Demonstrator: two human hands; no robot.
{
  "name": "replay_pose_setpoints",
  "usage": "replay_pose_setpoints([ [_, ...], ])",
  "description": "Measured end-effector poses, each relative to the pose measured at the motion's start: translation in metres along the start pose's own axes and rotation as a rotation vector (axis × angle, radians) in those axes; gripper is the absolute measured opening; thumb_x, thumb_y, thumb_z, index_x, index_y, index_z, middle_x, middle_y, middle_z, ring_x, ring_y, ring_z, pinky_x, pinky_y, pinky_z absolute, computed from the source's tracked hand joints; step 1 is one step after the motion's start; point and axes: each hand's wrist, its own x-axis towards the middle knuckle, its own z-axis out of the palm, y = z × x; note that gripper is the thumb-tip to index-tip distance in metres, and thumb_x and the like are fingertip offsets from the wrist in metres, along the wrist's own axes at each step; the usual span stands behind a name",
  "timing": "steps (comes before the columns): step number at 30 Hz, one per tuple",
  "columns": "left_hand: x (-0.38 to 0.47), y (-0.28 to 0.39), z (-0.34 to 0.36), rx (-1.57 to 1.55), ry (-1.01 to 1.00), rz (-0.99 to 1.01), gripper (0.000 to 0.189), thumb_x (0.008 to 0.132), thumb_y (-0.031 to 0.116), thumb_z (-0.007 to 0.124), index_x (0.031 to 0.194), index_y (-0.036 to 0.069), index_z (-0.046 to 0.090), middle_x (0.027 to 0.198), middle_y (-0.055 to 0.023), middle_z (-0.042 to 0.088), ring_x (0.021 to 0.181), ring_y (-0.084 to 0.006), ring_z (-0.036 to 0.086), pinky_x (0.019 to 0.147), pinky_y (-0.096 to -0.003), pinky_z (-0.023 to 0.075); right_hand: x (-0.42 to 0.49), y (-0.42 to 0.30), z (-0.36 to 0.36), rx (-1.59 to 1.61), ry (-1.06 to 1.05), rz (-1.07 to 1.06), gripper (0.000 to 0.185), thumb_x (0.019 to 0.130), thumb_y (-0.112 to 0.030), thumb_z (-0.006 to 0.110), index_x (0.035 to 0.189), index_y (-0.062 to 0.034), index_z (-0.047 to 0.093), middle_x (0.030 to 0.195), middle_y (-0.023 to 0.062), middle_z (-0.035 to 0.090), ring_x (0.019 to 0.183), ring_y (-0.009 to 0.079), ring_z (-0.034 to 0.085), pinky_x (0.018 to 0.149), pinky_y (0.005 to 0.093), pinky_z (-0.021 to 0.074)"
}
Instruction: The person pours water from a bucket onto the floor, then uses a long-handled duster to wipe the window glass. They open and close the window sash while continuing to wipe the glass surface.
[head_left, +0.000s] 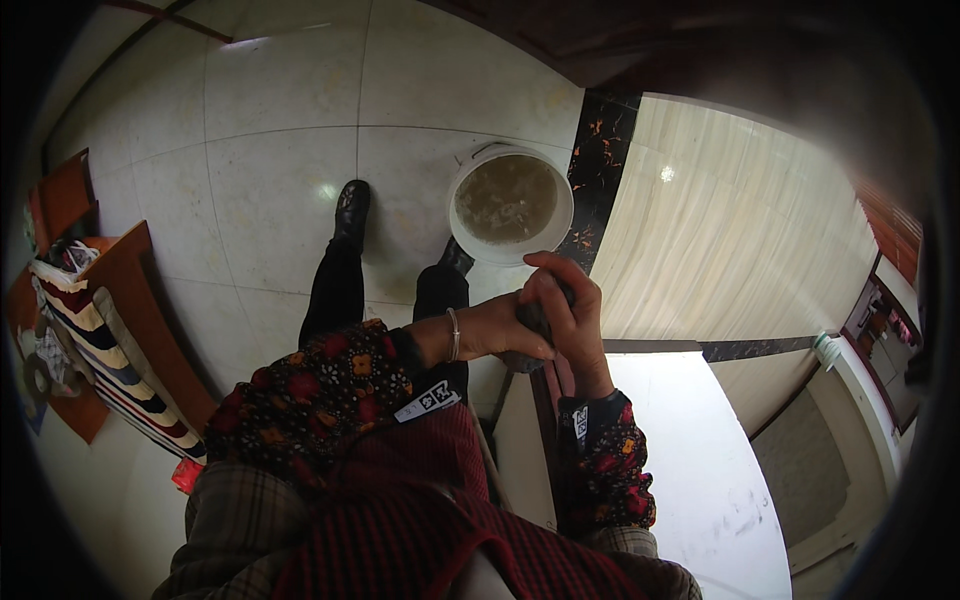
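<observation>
A bunched dark grey cloth (534, 319) is squeezed between my two hands, mostly covered by the fingers. My left hand (499, 326), with a bangle at its wrist, grips it from the left. Around its other side my right hand (566, 307) is closed, fingers bent over the top. Just beyond the hands, a white bucket (551, 238) stands on the floor, holding murky brownish water (506, 199) with some froth on it. The bucket is close to my right shoe (455, 257).
Pale floor tiles (281, 187) lie under my feet. A black marbled strip (600, 165) borders the beige streaked panel (697, 225) to the right. Close by my right arm is a white surface (690, 450). Wooden furniture (142, 300) with a striped cloth (112, 360) stands left.
</observation>
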Motion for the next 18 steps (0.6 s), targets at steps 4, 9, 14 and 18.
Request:
replay_pose_setpoints([
  [4,0.012,-0.014,0.0,0.493,0.284,0.082,0.066,0.066,0.014,0.08,0.12,-0.002,0.045,0.102,-0.0115,0.062,0.093,-0.0201,0.064,0.077,-0.0296,0.0524,0.004,0.017,0.007,-0.028,0.178,-0.007,0.021,0.092,-0.003,0.047,0.109,0.0001,0.06,0.072,0.0019,0.057,0.066,0.0072,0.055,0.065,0.0225,0.0454],
  [9,0.03,-0.042,-0.003,0.762,0.544,0.221,0.064,0.072,0.02,0.076,0.117,-0.006,0.04,0.103,-0.0222,0.061,0.092,-0.0345,0.065,0.077,-0.0369,0.052,0.011,0.043,0.013,-0.038,0.363,0.02,0.018,0.092,-0.002,0.046,0.105,0.0,0.058,0.069,0.001,0.053,0.061,0.0076,0.052,0.06,0.0239,0.0438],
  [14,0.045,-0.051,-0.009,0.907,0.606,0.185,0.058,0.08,0.024,0.068,0.119,-0.007,0.04,0.106,-0.026,0.057,0.095,-0.0416,0.061,0.077,-0.0428,0.0508,0.02,0.065,0.015,-0.229,0.548,0.045,0.017,0.092,-0.003,0.046,0.104,-0.0002,0.057,0.069,0.0052,0.055,0.06,0.0116,0.054,0.057,0.0268,0.0444],
  [18,0.042,-0.044,-0.001,1.009,0.623,0.252,0.056,0.082,0.029,0.065,0.119,-0.004,0.041,0.108,-0.025,0.057,0.094,-0.0412,0.062,0.077,-0.0444,0.0506,0.022,0.055,0.021,-0.345,0.649,0.026,0.018,0.093,-0.009,0.05,0.108,-0.0009,0.056,0.073,0.0089,0.059,0.062,0.0147,0.056,0.06,0.0286,0.0459],
])
